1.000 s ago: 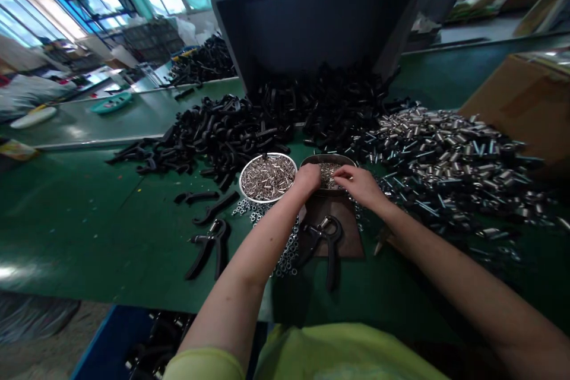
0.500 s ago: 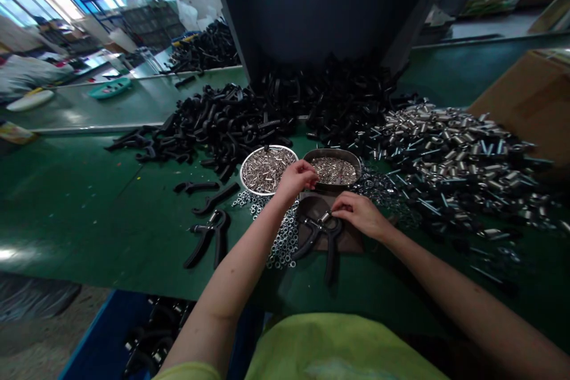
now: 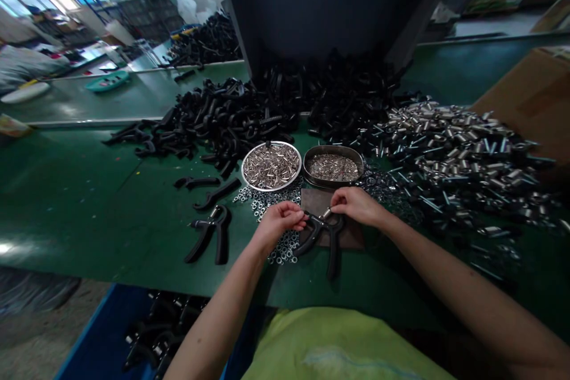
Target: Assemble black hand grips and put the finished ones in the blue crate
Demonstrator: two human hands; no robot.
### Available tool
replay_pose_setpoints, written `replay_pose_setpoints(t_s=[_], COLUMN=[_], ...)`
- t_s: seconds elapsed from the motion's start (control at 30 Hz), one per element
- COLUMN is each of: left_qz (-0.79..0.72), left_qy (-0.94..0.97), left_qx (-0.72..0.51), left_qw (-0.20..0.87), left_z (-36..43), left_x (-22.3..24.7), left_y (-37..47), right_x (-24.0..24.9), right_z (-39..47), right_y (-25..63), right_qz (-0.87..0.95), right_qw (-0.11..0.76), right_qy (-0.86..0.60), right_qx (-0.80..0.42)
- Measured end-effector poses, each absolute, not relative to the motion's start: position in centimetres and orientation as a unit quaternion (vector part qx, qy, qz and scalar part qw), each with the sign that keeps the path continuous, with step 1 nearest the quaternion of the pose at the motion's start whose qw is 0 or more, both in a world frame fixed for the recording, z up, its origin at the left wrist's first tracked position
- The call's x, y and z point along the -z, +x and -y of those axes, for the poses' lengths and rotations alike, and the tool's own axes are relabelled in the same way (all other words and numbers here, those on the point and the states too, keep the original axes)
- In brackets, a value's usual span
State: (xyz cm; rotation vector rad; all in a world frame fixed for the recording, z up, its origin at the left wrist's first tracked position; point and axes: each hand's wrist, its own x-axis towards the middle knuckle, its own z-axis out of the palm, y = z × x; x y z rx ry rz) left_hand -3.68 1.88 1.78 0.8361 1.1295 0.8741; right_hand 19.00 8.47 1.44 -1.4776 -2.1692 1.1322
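Observation:
A black hand grip strengthener (image 3: 332, 252) with a metal spring (image 3: 326, 213) lies over a brown plate (image 3: 356, 236), its two handles spread toward me. My right hand (image 3: 360, 206) pinches it at the outer end of the spring. On its other side, my left hand (image 3: 280, 225) has thumb and fingertips closed by the top of the left handle; whatever small piece they hold is too small to make out. Loose nuts (image 3: 288, 243) lie beneath and beside the left hand. A second grip strengthener (image 3: 221, 237) rests on the green table to the left.
Behind the hands stand a round dish of metal pins (image 3: 271, 167) and an oval tin (image 3: 333, 183) of small parts. Black handles (image 3: 214, 119) are heaped under a tipped grey bin (image 3: 329, 6). Spring-and-bolt parts (image 3: 463, 148) pile up at right, near a cardboard box (image 3: 529, 98).
My left hand has come down from the oval tin's edge to the left side of the grip strengthener. My right hand stays at the spring.

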Motion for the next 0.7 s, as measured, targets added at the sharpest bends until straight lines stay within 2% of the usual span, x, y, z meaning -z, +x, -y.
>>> replay_pose_setpoints(t_s=[0.07,0.17,0.3,0.47,0.57,0.7], left_qz=[-0.516,-0.527,-0.529,-0.537,-0.539,-0.555], left_qy=[0.455,0.612,0.721,0.726,0.72,0.701], left_qx=[-0.366,-0.335,-0.281,-0.275,-0.271,-0.236], left_qw=[0.626,0.486,0.35,0.33,0.343,0.381], left_z=[-1.8,-1.9,-1.9,-1.7,-1.9,-2.5], left_x=[-1.9,-1.9,-1.3,-0.7,-0.6,-0.5], left_y=[-3.0,-1.6,0.1,0.9,0.9,0.9], right_x=[-1.5,-1.6,-2.1,-1.8,-0.2,1.5], right_z=[-8.8,-8.4,-6.1,-0.8,2.7,5.5], right_y=[18.8,18.6,20.2,26.7,30.7,32.8], right_qz=[0.748,0.748,0.756,0.746,0.731,0.679], right_qw=[0.127,0.126,0.158,0.152,0.105,0.084], right_qy=[-0.507,-0.5,-0.525,-0.604,-0.655,-0.72], right_qx=[-0.408,-0.417,-0.357,-0.235,-0.158,-0.12])
